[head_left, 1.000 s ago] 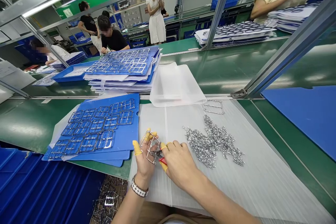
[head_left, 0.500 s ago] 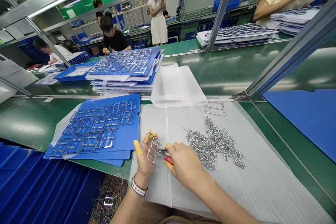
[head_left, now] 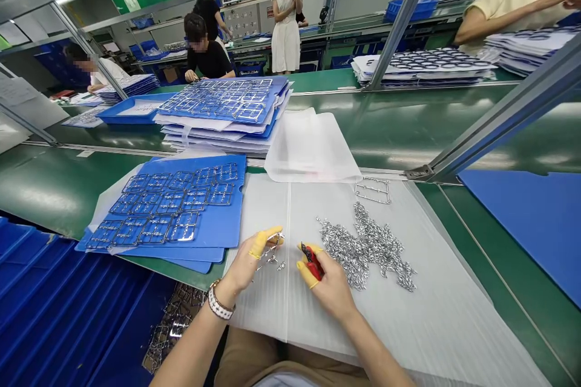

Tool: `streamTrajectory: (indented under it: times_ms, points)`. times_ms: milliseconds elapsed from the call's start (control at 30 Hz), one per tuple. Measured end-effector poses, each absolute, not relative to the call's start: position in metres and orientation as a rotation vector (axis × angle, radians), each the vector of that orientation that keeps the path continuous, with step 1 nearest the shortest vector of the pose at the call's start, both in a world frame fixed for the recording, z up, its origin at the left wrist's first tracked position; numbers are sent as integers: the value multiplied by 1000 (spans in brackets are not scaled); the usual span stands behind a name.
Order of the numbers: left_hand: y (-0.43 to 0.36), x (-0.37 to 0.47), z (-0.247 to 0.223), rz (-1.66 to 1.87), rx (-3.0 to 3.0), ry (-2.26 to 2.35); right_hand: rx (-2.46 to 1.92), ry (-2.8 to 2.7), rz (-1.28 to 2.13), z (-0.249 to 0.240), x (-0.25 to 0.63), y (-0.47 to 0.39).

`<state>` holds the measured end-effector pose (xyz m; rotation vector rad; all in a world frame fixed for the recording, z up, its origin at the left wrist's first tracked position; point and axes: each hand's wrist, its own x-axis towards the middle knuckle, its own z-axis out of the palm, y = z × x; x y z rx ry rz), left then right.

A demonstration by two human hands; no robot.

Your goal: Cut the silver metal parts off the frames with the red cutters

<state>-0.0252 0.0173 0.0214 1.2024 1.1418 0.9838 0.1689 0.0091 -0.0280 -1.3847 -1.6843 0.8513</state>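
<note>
My left hand [head_left: 247, 263], with yellow finger cots and a bracelet, is closed on a shiny metal frame [head_left: 271, 255] that is partly hidden by the fingers. Small metal pieces show just below it, over the white sheet. To its right, my right hand [head_left: 327, 278] grips red-handled cutting pliers [head_left: 312, 260], whose dark jaws point up and left, apart from the frame. Beyond my right hand lies a heap of small silvery metal pieces [head_left: 367, 248]. A bare rectangular metal frame [head_left: 373, 190] rests behind the heap.
At left, blue sheets [head_left: 218, 233] carry rows of metal frames. Behind them stands a stack of sheets [head_left: 218, 136] topped with more frames. Blue bins [head_left: 54, 308] sit low at left, near discarded frames [head_left: 175, 320]. A slanted metal post [head_left: 494, 97] rises at right. Co-workers are across the bench.
My right hand has drawn the pliers away to the right from the frame. My left hand has turned the frame and shifted slightly left. The camera view has moved a little.
</note>
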Motion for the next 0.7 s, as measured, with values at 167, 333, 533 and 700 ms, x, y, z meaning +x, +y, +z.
streamTrajectory:
  times_ms: [167, 333, 533, 700]
  points:
    - [15, -32, 25, 1008, 1112, 1119, -1286, -1735, 736, -38, 167, 4]
    - [16, -40, 26, 961, 906, 932, -1269, -1655, 730, -47, 169, 3]
    - [22, -49, 29, 889, 725, 978, -1249, -1580, 725, -47, 169, 1]
    - [24, -52, 35, 850, 786, 1002, -1229, -1423, 770, -53, 171, 3]
